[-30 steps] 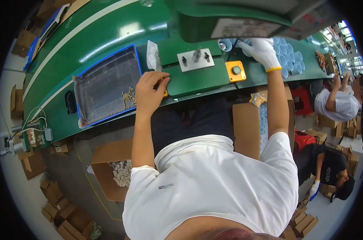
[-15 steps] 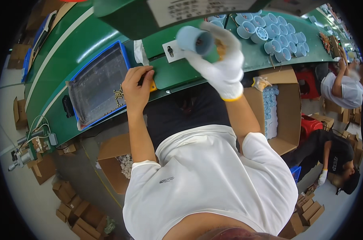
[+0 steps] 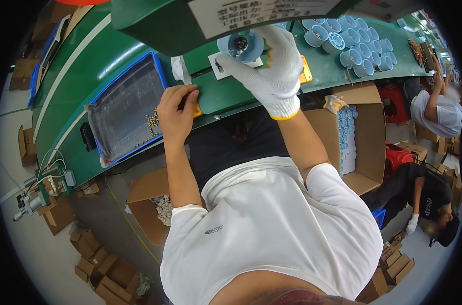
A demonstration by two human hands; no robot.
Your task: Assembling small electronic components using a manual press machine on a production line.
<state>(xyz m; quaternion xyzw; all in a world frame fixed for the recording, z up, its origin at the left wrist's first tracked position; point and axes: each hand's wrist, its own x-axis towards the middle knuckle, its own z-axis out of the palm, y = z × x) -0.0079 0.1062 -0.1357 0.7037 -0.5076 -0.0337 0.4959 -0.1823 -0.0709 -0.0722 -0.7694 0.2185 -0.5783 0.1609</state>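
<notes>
White cotton covers the wearer's torso, nearest the camera, with both forearms reaching up to a green surface (image 3: 114, 56). Below the surface edge stand two open cardboard boxes: one on the left (image 3: 144, 203) holding small pale parts, one on the right (image 3: 366, 147) packed with rows of blue cups. The bare left hand (image 3: 176, 114) rests at the surface edge, fingers curled and pinched on something too small to make out, just beside a blue-rimmed tray (image 3: 124, 107) with a scatter of small brass-coloured pieces (image 3: 152, 122) at its near corner. The right hand (image 3: 271, 63), in a white knit glove, is raised and wrapped around one light blue cup (image 3: 241, 46), its open mouth facing the camera, under a green machine housing (image 3: 160, 23). Farther right on the surface stands a cluster of about a dozen more blue cups (image 3: 358, 43). Two other people (image 3: 434, 109) work at the far right.
</notes>
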